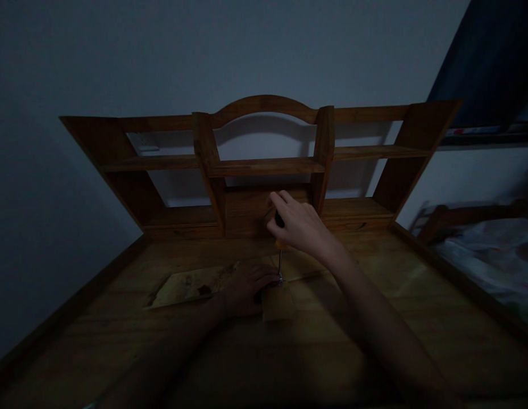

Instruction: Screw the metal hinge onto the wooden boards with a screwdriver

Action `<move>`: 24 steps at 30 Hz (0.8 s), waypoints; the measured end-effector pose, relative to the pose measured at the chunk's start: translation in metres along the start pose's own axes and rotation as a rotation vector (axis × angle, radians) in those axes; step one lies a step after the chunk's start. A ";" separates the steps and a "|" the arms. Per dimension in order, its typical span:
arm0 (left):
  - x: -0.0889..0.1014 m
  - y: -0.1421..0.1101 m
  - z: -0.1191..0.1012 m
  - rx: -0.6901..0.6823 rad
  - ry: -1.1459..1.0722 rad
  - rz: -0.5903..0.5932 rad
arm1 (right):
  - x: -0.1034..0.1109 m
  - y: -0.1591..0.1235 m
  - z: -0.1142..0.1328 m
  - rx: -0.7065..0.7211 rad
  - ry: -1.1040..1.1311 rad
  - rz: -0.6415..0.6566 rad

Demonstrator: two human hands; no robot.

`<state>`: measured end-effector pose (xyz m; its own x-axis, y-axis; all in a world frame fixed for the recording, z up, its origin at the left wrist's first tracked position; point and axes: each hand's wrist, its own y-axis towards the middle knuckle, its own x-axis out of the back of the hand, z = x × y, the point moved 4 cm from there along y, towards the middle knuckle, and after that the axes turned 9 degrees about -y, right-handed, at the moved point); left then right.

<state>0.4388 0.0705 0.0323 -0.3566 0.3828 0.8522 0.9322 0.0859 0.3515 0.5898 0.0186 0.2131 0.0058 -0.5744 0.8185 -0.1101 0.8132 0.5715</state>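
Note:
My right hand (298, 226) is closed round the black and yellow handle of a screwdriver (281, 260), held upright with its shaft pointing down. The tip meets a small shiny metal piece (280, 279) at the far edge of a light wooden block (279, 305). From the left, my left hand (248, 288) presses against this block, its fingers curled toward the metal piece. Something dark shows beneath those fingers, too dim to make out. The block lies on the wooden desk (161, 352).
Left of the hands lies a flat piece of torn cardboard or wood (184, 285) with dark stains. A wooden shelf unit (264, 166) stands along the desk's back, against the wall. Beyond the right edge is a bed (494, 244) with pale bedding. The room is dim.

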 end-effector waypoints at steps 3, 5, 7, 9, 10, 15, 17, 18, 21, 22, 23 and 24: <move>0.001 0.000 -0.001 0.010 0.002 -0.004 | 0.003 -0.001 0.001 0.035 0.062 -0.006; 0.002 0.001 -0.003 0.015 0.000 -0.007 | 0.002 -0.001 0.002 0.043 0.087 -0.013; 0.002 0.001 -0.003 0.015 0.002 -0.003 | -0.003 0.000 0.001 0.029 0.083 -0.013; 0.002 0.000 -0.003 0.010 0.008 0.002 | -0.006 0.001 0.000 0.012 0.068 -0.008; 0.001 0.000 -0.003 0.004 0.010 0.002 | -0.007 0.001 0.000 0.012 0.068 -0.005; 0.001 0.000 -0.002 0.008 0.003 -0.010 | -0.003 0.000 0.003 0.060 0.095 0.003; 0.001 -0.001 -0.001 0.022 0.004 -0.002 | -0.004 0.001 0.003 0.039 0.053 -0.003; 0.001 -0.001 -0.001 0.026 0.006 0.003 | -0.005 0.001 0.002 0.022 0.033 -0.007; 0.000 -0.001 0.001 0.019 0.008 0.001 | -0.008 0.002 0.001 0.006 0.046 -0.024; 0.000 -0.001 0.001 0.012 0.006 -0.003 | -0.007 0.002 0.001 0.021 0.078 -0.026; 0.000 -0.001 0.001 0.004 0.003 -0.009 | -0.006 0.002 0.002 0.043 0.117 -0.024; 0.001 0.000 0.000 -0.002 -0.002 -0.014 | -0.004 0.001 0.003 0.064 0.154 -0.018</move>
<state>0.4383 0.0710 0.0327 -0.3692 0.3834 0.8466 0.9271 0.0890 0.3640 0.5868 0.0216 0.2100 0.1604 -0.5639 0.8101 -0.1712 0.7924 0.5855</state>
